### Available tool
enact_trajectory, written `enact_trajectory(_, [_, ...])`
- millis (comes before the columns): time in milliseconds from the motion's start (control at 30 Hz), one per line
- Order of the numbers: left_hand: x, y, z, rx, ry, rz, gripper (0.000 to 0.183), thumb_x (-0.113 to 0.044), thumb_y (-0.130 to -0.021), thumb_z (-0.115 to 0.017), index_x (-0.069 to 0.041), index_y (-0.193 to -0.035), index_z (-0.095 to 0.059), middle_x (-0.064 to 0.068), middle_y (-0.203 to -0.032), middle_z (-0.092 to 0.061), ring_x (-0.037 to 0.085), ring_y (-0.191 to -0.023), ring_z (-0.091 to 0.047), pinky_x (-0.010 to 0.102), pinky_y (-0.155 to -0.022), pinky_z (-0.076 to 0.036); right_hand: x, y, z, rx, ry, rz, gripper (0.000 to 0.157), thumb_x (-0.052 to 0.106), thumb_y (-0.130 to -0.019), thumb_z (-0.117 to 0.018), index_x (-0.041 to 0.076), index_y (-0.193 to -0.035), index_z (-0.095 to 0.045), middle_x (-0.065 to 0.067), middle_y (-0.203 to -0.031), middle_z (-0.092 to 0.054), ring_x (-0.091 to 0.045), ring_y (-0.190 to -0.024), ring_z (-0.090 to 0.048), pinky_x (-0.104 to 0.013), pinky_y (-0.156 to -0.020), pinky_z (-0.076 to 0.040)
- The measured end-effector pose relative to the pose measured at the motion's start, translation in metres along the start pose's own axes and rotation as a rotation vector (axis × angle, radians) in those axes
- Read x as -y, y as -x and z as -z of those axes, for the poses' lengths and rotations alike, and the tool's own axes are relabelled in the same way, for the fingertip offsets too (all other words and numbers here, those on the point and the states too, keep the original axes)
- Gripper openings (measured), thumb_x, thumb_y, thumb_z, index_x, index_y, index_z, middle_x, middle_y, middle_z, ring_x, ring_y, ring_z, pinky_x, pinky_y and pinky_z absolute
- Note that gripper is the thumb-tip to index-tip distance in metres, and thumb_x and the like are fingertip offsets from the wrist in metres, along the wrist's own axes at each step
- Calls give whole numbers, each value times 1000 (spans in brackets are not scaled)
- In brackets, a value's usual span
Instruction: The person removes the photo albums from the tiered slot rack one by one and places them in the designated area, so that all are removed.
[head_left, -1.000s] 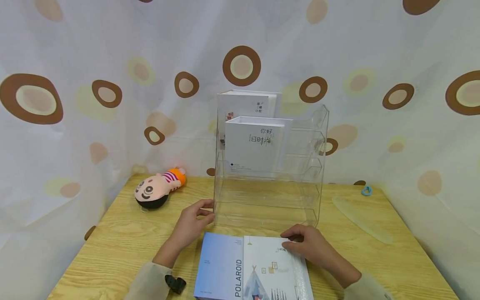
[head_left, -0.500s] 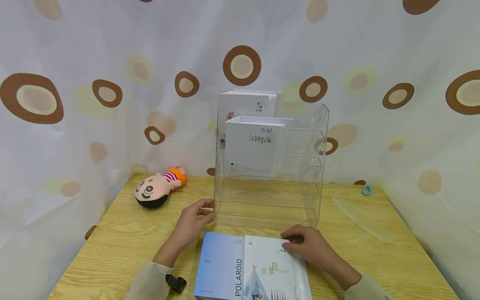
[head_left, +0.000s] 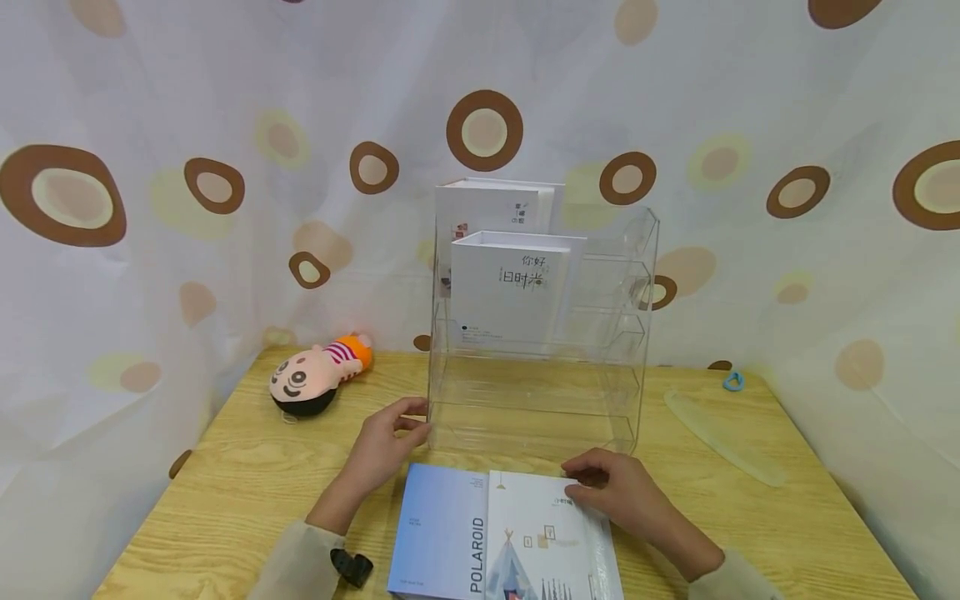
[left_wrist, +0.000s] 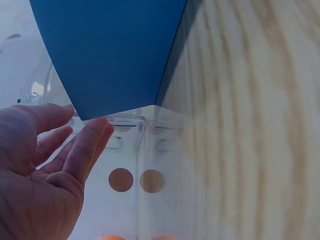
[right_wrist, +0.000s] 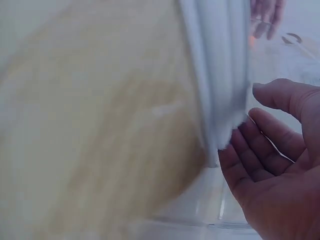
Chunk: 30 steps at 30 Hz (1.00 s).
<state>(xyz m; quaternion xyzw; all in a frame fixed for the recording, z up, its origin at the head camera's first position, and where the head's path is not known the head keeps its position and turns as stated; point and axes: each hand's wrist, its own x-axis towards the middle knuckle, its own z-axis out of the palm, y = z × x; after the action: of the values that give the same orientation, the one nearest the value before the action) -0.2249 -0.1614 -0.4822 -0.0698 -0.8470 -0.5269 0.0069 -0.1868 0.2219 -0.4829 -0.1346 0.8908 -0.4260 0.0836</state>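
Observation:
A clear plastic rack (head_left: 647,333) stands mid-table. My left hand (head_left: 382,442) has its fingertips at the rack's lower left side, thumb and fingers apart; in the left wrist view they overlap the rack behind the blue book (left_wrist: 110,55). This blue book, lettered POLAROID, lies before the rack, beside a white book (head_left: 536,517) with a tent picture. At the white book's upper right corner is my right hand (head_left: 628,492), fingers loosely bent, thumb over the cover. The right wrist view shows its fingertips (right_wrist: 237,145) right at the book's end.
Two white books stand in the rack, a front one (head_left: 510,300) and a taller one (head_left: 487,202) behind it. A plush doll (head_left: 315,377) lies at the left. At the right are a small blue ring-shaped item (head_left: 733,382) and a pale curved strip (head_left: 723,437). A patterned curtain (head_left: 300,83) surrounds the table.
The white tent-picture book shifts very slightly right at first, then stays. Both hands keep practically the same places.

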Motion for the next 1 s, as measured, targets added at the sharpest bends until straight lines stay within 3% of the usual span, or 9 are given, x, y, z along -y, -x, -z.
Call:
enact_trajectory(200, [0, 2, 0, 1, 12, 12, 39, -10, -107, -75, -8, -146, -71, 13, -141, -76, 29, -120, -75, 42, -97, -70, 11, 0, 9, -59, -23, -11, 27, 20, -99, -86, 8, -123, -82, -6, -124, -83, -17, -110, -78, -20, -89, -63])
enact_trajectory(467, [2, 1, -1, 2, 25, 21, 39, -11, -107, -76, -9, -146, -71, 12, -142, -75, 28, -120, -75, 40, -97, -70, 21, -8, 19, -92, -4, 32, 27, 21, -102, -84, 7, -125, -82, -8, -128, -83, -25, -116, -79, -21, -93, -63])
enact_trajectory(733, [4, -1, 0, 7, 28, 20, 40, -11, -107, -76, -9, -147, -71, 12, -144, -75, 27, -121, -75, 39, -98, -70, 44, -11, 30, -145, 48, 80, 32, 29, -103, -83, 12, -131, -81, -5, -131, -83, -33, -127, -76, -45, -105, -65])
enact_trajectory(867, [4, -2, 1, 9, 31, 9, 41, -11, -107, -75, -7, -147, -70, 13, -144, -75, 28, -120, -75, 40, -98, -70, 54, -17, 43, -182, 3, 87, 35, 28, -104, -82, 13, -135, -79, -9, -135, -81, -34, -129, -75, -30, -101, -63])
enact_trajectory(1000, [4, -1, 1, 9, 28, 11, 41, -11, -107, -76, -7, -148, -70, 14, -144, -75, 29, -121, -75, 40, -98, -70, 60, -23, 56, -214, -83, 75, 41, 29, -106, -80, 12, -143, -75, -14, -142, -77, -16, -125, -76, -15, -95, -60])
